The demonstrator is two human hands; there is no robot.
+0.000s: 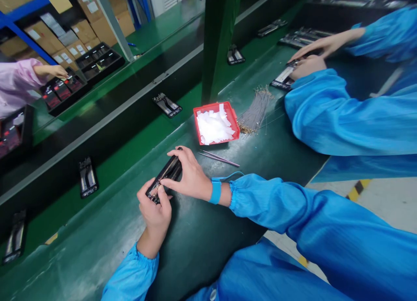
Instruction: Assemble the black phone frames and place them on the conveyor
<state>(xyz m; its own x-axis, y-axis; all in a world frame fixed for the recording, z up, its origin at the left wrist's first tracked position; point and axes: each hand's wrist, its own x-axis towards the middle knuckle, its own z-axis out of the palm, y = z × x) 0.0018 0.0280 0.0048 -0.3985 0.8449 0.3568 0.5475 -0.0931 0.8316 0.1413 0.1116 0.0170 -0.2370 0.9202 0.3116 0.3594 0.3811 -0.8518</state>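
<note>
A narrow black device part (167,174) is held over the green bench between both my hands. My left hand (155,207) is closed on its near end, thumb pressed on top. My right hand (189,176) grips the far end, fingers curled over the edge and a fingertip pinching near the middle. A blue wrist strap (215,191) with a coiled cord sits on my right wrist. Metal tweezers (219,158) lie on the bench just beyond my right hand. A red tray (216,123) of small white pieces stands behind them.
A bundle of thin wires (256,112) lies right of the red tray. More black parts (87,177) ride the dark conveyor (107,131). A co-worker's blue sleeve (342,114) and hands (308,65) work at right. Another person's hand (55,71) reaches trays at far left. A green post (220,40) stands behind.
</note>
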